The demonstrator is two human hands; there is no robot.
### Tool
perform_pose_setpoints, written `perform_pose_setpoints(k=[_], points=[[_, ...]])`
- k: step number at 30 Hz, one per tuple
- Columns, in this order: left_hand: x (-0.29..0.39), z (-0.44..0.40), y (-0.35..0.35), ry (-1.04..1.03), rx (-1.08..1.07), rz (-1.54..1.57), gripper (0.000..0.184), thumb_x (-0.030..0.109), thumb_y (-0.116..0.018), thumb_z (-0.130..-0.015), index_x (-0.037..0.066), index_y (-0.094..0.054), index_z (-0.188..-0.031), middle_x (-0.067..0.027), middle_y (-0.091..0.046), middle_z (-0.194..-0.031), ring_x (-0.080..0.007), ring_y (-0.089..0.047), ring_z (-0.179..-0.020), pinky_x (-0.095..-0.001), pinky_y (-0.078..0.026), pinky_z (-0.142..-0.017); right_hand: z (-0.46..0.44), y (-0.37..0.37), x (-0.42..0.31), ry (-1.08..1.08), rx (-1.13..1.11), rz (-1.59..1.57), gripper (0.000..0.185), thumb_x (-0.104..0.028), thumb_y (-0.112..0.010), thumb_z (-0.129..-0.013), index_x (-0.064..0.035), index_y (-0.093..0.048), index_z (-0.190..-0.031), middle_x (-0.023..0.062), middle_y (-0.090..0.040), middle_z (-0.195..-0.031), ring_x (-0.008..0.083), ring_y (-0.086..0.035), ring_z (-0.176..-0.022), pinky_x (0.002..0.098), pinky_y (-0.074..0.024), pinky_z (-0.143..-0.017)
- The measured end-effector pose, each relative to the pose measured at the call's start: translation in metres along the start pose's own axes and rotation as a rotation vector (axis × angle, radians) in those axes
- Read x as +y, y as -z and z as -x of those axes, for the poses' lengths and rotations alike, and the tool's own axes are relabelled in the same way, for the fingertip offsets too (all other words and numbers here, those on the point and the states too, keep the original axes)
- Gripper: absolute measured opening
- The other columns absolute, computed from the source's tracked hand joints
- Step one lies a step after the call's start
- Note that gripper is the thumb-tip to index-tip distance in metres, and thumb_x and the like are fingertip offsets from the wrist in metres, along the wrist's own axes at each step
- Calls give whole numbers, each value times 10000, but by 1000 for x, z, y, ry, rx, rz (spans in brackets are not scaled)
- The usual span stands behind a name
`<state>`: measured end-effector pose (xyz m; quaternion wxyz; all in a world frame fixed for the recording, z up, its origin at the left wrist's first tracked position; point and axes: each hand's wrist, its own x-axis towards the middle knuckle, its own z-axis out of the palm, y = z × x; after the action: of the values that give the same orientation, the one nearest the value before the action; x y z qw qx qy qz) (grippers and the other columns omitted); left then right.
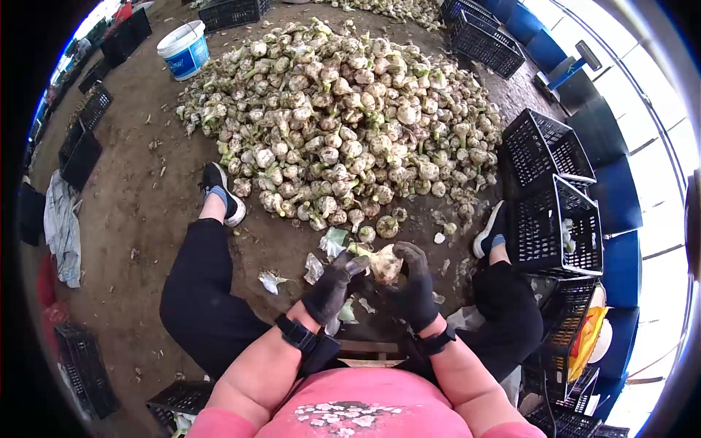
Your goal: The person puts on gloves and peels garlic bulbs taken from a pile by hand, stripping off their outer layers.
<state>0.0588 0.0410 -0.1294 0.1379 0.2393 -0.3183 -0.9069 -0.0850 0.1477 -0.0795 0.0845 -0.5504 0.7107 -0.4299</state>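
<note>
A pale bulb [385, 264] with a short greenish stem pointing left is between my two dark-gloved hands, in front of my seated body. My left hand [334, 286] has its fingers closed by the bulb's stem side. Around the bulb's right side curl the fingers of my right hand [413, 286]. Just beyond them, a few loose bulbs [387, 227] lie on the soil at the near edge of a large heap of similar bulbs [343, 117]. Peeled leaf scraps [272, 282] are scattered on the ground around my hands.
Black crates [558, 226] line the right side, beside blue panels [621, 270]. A white and blue bucket [184, 51] stands behind the heap at the left. More dark crates [80, 150] and a pale cloth [63, 226] are at the far left. My legs flank the work area.
</note>
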Motion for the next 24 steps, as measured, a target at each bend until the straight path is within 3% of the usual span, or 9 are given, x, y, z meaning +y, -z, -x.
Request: perform_pose_setpoints(k=[3,8,10,12,14,16,18,21,24], points=[[0,2,-8,-199,131,-255,259,107,-493,-916,45,-558,-1159,-9,-617,-958,-95,-573,-845,-252,-469,-743,5,-5,-3,24,12,36,610,-79,-792,-632,-28,-507,-1169,198,-511,-1187,354,-535,-1090,410,-482,-909],[9,10,-14,-179,116,29,290,84,-481,-911,41,-544,-1191,-8,-621,-953,-80,-578,-803,-233,-477,-701,8,-12,-17,14,28,18,594,-82,-776,-683,-11,-484,-1195,195,-532,-1159,347,-545,-1076,402,-484,-909],[16,14,-19,-165,88,78,300,81,-477,-910,41,-539,-1201,-7,-622,-952,-74,-579,-788,-228,-479,-684,11,-13,-32,-489,46,-596,586,-116,-808,-687,-35,-487,-1171,161,-566,-1106,274,-581,-1032,366,-473,-910],[19,13,-22,-217,90,22,293,116,-515,-920,49,-539,-1205,8,-618,-931,-56,-566,-741,-220,-469,-641,6,-6,-38,-474,35,-496,619,-108,-805,-692,-27,-470,-1206,144,-564,-1140,226,-573,-1049,344,-473,-906],[19,16,-16,-200,63,-182,307,165,-556,-926,55,-539,-1213,11,-615,-928,-56,-561,-737,-220,-461,-632,-1,-5,-30,9,32,-34,648,-84,-797,-693,-21,-451,-1237,132,-561,-1167,210,-564,-1069,342,-482,-901],[7,12,-7,-106,165,-368,348,236,-557,-942,69,-520,-1246,-19,-652,-987,-82,-626,-848,-228,-506,-673,4,1,-26,128,-24,168,668,-66,-801,-690,-19,-439,-1249,119,-559,-1175,194,-572,-1068,343,-493,-897],[-4,4,-1,-154,134,-226,340,193,-559,-936,59,-521,-1247,-32,-639,-1053,-100,-616,-919,-249,-506,-763,14,-4,-16,-216,-90,-218,670,-85,-818,-681,-18,-445,-1234,122,-568,-1164,199,-595,-1043,345,-500,-893],[3,8,-3,-298,-48,-326,354,167,-550,-943,40,-497,-1269,-46,-589,-1182,-137,-556,-1081,-307,-444,-946,7,4,-34,-315,-50,-292,723,-131,-838,-656,0,-429,-1238,121,-585,-1110,200,-606,-994,326,-499,-868],[10,10,-12,-293,-15,-409,353,138,-557,-932,34,-492,-1263,-40,-594,-1165,-141,-568,-1050,-298,-458,-918,10,9,-41,-287,-19,-213,725,-189,-848,-642,20,-444,-1207,146,-583,-1062,249,-600,-967,344,-489,-854]])
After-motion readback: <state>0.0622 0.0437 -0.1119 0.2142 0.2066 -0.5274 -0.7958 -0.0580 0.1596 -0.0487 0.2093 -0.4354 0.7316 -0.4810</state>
